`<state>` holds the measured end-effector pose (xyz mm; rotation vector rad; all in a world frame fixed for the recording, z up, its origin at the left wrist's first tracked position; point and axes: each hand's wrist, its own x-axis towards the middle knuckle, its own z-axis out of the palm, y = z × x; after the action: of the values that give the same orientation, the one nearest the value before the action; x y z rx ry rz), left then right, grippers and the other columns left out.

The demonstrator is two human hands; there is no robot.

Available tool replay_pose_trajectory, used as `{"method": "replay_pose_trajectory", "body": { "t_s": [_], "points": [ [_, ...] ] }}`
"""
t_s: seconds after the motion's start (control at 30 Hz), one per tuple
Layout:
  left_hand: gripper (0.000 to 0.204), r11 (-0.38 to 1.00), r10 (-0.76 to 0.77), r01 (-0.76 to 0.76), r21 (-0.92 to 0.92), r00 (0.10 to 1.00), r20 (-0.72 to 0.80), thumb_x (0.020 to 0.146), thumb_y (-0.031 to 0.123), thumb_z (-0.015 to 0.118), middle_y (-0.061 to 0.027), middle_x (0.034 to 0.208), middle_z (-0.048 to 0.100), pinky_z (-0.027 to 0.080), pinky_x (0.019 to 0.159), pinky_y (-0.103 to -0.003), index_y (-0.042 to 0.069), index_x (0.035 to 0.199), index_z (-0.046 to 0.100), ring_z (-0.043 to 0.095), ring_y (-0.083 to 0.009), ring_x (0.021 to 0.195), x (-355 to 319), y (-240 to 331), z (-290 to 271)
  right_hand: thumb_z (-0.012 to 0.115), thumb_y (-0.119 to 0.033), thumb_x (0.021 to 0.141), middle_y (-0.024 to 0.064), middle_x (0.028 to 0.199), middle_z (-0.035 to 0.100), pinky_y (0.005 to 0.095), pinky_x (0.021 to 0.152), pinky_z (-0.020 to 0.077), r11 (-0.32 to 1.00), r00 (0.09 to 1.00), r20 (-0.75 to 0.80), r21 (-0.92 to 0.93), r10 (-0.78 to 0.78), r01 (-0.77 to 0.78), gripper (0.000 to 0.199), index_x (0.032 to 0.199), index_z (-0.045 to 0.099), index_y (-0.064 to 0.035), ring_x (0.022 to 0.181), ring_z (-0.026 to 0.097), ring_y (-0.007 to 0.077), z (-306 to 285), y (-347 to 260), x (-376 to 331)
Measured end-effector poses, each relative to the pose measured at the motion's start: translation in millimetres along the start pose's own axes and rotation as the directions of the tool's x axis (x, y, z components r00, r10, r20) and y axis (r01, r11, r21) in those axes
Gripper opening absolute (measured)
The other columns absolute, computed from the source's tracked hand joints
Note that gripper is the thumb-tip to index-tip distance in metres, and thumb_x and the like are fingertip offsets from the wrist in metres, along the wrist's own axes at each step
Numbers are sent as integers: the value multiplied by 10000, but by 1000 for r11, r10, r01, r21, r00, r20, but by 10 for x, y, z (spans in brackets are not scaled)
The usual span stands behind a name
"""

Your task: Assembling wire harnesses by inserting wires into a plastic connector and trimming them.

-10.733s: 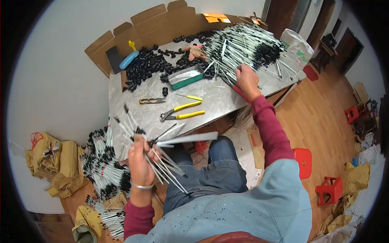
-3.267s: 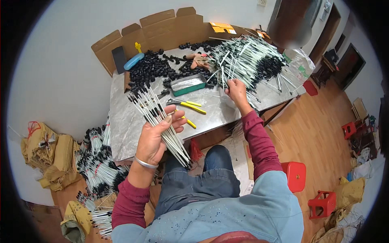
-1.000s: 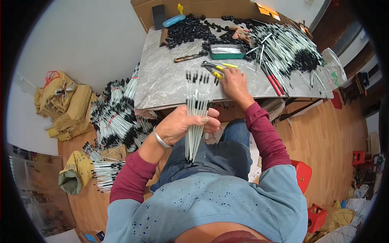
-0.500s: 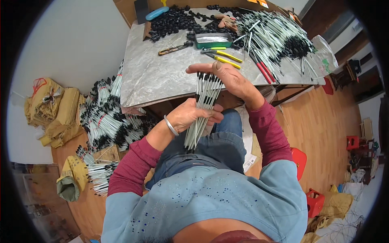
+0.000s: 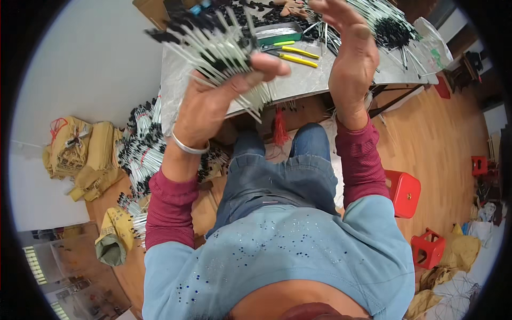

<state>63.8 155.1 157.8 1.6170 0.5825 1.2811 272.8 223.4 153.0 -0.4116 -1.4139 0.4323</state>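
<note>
The bundle of white rods (image 5: 226,53), with black ends, is up in the air left of the green tin (image 5: 282,38) and on the person's side of it. The left hand (image 5: 210,101) is wrapped around it, thumb across the rods, which fan out above the fist toward their dark tips; motion blurs those tips, so whether they lie level is hard to tell. The right hand (image 5: 352,64) is right of the tin and nearer the person, fingers spread and palm turned toward the bundle, with nothing seen in it and a clear gap between the two.

Squaring up the bundle seems to be the step in hand. To do it well, the left fist should be firm enough that no rod drops, yet loose enough to let them slide lengthwise. A flat right palm would probably even the ends best, with light taps rather than one hard push. Care is wise over the yellow-handled pliers (image 5: 300,52) just in front of the tin, and strays should stay apart from the pile of rods (image 5: 381,10) to its right.
</note>
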Motion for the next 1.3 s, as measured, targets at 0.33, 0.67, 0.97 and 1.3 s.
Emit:
{"method": "replay_pose_trajectory", "body": {
  "t_s": [0.33, 0.67, 0.97, 1.3],
  "points": [
    [281, 998, 50, -49, 30, 998, -37, 986, 126, 568, -231, 1188, 658, 530, 974, -459, -21, 1222, 606, 634, -359, 1143, 238, -166, -199, 616, -554, 922, 193, 1435, 499, 392, 1100, 381, 908, 804, 454, -31, 385, -417, 791, 1457, 406, -11, 1345, 464, 291, -35, 614, -781],
    [330, 975, -75, 77, -210, 997, 20, 994, 160, 561, -227, 1193, 655, 536, 976, -485, -15, 1272, 544, 605, -410, 1182, 346, 82, -260, 563, -784, 816, 81, 1150, 611, 297, 944, 420, 599, 384, 908, 216, 167, -771, 914, 1267, 580, 11, 1070, 528, 173, 204, 504, -958],
    [246, 988, -69, 90, -126, 984, 165, 992, 253, 591, -219, 1147, 686, 525, 937, -444, 22, 1062, 635, 662, -334, 1089, 16, -146, -287, 212, -899, 813, 173, 1338, 549, 311, 1050, 405, 435, 476, 798, 304, 369, -847, 1153, 1418, 427, 59, 1244, 513, 221, 26, 348, -918],
    [295, 936, -97, -21, 352, 944, 315, 887, -60, 557, -138, 1258, 668, 483, 1014, -374, 20, 1137, 693, 644, -266, 1160, -642, -1378, 294, 239, -679, 978, 248, 1454, 443, 455, 1080, 419, 387, 484, 321, 321, 814, -865, 897, 1515, 232, 40, 1252, 539, 357, -50, 1054, -1029]
  ]
}}
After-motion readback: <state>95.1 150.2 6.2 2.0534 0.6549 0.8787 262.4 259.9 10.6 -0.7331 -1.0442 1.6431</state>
